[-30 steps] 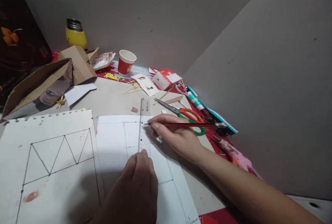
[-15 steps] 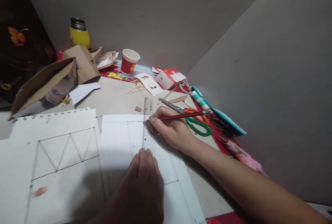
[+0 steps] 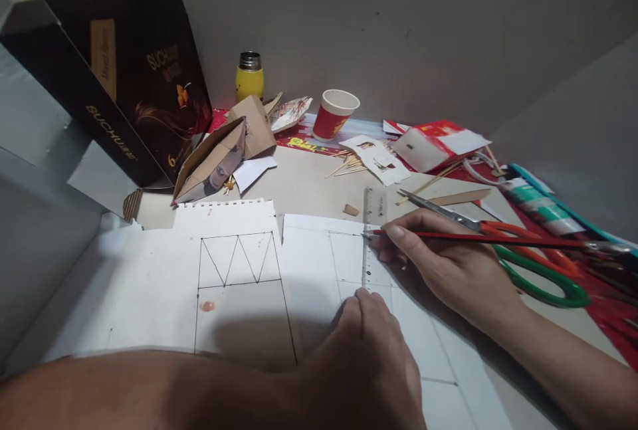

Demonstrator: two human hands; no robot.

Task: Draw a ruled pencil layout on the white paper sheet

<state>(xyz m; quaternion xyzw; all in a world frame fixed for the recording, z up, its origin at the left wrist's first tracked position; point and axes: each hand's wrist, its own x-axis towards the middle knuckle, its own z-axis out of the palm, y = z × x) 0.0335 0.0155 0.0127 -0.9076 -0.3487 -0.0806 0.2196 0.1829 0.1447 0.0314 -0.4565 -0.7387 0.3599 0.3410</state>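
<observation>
A clear ruler [image 3: 369,254] lies upright on a white sheet [image 3: 304,264] with thin pencil lines. My left hand [image 3: 369,343] covers the ruler's near end, its fingers bent together and pressing it down. In my right hand [image 3: 438,257] is a red and black pencil [image 3: 463,238], pinched near the point. The pencil's tip touches the sheet at the ruler's left edge, by a drawn line. To the left lies a spiral-torn page [image 3: 239,314] with a zigzag between two lines. Scissors [image 3: 443,211] with orange and green handles lie beneath and behind my right hand.
A dark box [image 3: 144,84] stands at the left, with cut cardboard [image 3: 209,161] beside it. Along the wall are a yellow bottle [image 3: 249,81], a red paper cup [image 3: 335,116], thin wooden sticks [image 3: 346,163] and a red-white carton [image 3: 423,147]. A glue tube [image 3: 543,207] lies at the right.
The view has swung left, so everything sits further right and more of the dark box and my left forearm shows. The pencil tip stays at the ruler's edge; both hands keep their holds.
</observation>
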